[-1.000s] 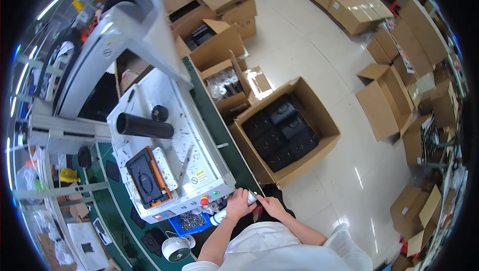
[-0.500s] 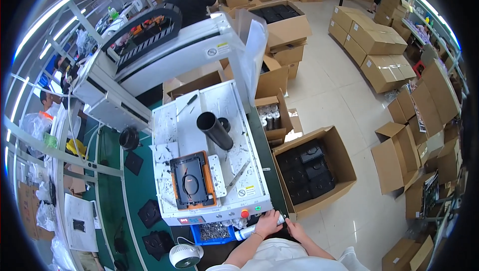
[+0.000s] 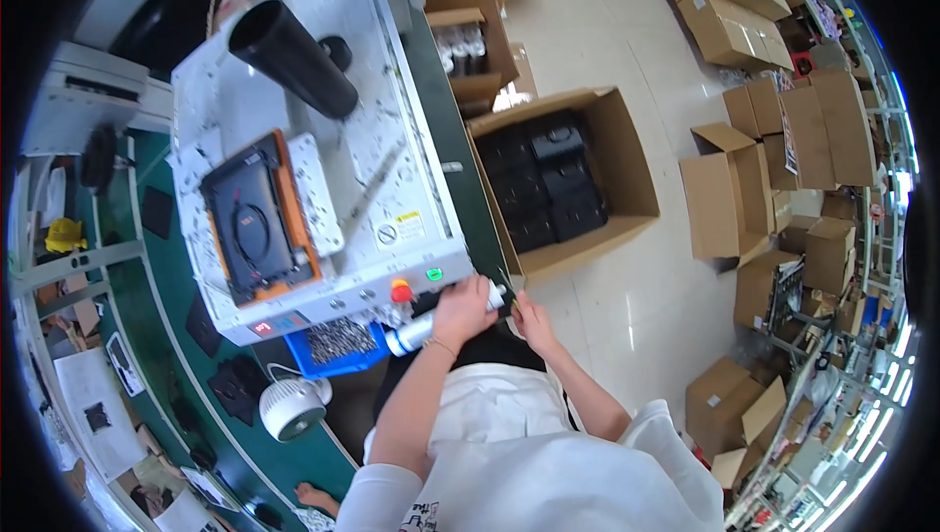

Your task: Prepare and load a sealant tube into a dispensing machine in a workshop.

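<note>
My left hand (image 3: 464, 313) is closed around a white tube (image 3: 415, 333) with a blue band, lying sideways just in front of the white machine (image 3: 411, 180). Close to the tube's right end, my right hand (image 3: 534, 324) is closed, its fingers pinched on something thin with a yellowish bit; its kind is too small to make out. Left of the tube, a blue bin (image 3: 338, 368) holds many small metal parts. On the machine bed rests an orange fixture (image 3: 299, 204) with a black panel (image 3: 257, 224) and a looped black cable on it.
A black cylinder (image 3: 294, 57) leans on the machine bed. A red knob (image 3: 400, 290) and green button (image 3: 435, 275) sit on its front. Right of it stands an open carton (image 3: 627, 170) of black cases. A white fan (image 3: 294, 410) is at lower left; more cartons (image 3: 729, 189) line the right.
The view has tilted down and shifted right, so the machine appears farther left and more of my shirt shows. My left hand stays on the tube; my right hand remains by its end.
</note>
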Action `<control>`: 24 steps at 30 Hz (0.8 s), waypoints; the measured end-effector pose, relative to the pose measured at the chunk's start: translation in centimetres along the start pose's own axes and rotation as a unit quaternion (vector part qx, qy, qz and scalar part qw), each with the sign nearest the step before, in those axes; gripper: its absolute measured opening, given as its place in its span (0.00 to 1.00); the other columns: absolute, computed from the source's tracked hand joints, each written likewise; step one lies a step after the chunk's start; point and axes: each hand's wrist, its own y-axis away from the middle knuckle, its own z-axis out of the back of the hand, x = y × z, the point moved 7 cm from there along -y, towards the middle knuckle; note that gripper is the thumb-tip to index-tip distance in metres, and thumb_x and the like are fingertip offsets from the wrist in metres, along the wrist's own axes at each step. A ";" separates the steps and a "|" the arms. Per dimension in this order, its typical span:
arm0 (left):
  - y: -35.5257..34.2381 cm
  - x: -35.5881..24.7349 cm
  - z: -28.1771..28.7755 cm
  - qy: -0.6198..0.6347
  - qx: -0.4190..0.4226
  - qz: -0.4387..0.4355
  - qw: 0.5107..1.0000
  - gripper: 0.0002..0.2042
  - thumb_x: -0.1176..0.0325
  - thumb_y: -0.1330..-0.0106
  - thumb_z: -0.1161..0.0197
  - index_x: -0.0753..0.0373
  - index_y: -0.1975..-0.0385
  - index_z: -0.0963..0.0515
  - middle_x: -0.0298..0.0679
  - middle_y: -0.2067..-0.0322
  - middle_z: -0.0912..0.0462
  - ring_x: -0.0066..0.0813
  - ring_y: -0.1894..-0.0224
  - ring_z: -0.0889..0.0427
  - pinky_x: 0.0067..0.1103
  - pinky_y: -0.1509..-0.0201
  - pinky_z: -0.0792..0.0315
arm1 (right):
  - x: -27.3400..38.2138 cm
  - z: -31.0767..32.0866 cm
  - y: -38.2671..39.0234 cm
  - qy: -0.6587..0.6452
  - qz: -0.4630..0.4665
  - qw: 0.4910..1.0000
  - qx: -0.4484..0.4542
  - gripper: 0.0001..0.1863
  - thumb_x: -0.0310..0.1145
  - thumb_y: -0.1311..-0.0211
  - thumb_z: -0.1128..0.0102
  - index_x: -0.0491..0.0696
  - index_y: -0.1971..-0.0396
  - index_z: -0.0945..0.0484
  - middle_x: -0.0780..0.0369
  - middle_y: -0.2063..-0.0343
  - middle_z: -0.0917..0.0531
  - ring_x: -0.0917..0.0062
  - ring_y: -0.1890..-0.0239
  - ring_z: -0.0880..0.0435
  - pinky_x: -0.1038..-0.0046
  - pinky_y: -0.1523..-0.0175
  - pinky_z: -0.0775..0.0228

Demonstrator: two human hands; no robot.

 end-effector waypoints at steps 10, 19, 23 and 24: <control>0.3 0.0 -0.6 -0.007 0.037 0.006 0.999 0.22 0.58 0.52 0.29 0.61 0.62 0.30 0.40 0.62 0.25 0.37 0.54 0.23 0.30 0.55 0.25 | 0.2 0.8 0.2 0.234 0.064 0.966 -0.084 0.37 0.58 0.28 0.64 0.41 0.86 0.29 0.60 0.89 0.29 0.71 0.84 0.28 0.66 0.74 0.39; 0.3 0.0 -0.3 -0.012 0.023 0.006 1.000 0.24 0.58 0.55 0.28 0.62 0.62 0.30 0.40 0.62 0.27 0.37 0.55 0.23 0.30 0.55 0.25 | 0.4 0.1 0.4 0.212 0.073 0.972 -0.071 0.38 0.59 0.28 0.65 0.41 0.86 0.29 0.60 0.89 0.29 0.72 0.83 0.28 0.67 0.75 0.38; 0.2 0.0 -0.5 -0.015 0.031 0.004 0.999 0.23 0.58 0.53 0.29 0.61 0.61 0.30 0.40 0.61 0.26 0.36 0.53 0.24 0.29 0.55 0.25 | 0.0 0.2 0.1 0.214 0.070 0.971 -0.080 0.38 0.59 0.28 0.66 0.40 0.85 0.29 0.59 0.89 0.29 0.70 0.83 0.28 0.66 0.74 0.38; 0.2 0.0 -0.4 -0.013 0.025 0.003 1.000 0.23 0.58 0.54 0.29 0.62 0.62 0.30 0.40 0.62 0.26 0.36 0.55 0.23 0.29 0.55 0.25 | -0.1 0.2 0.1 0.218 0.072 0.970 -0.080 0.38 0.59 0.28 0.67 0.40 0.85 0.29 0.59 0.89 0.29 0.69 0.83 0.27 0.65 0.74 0.38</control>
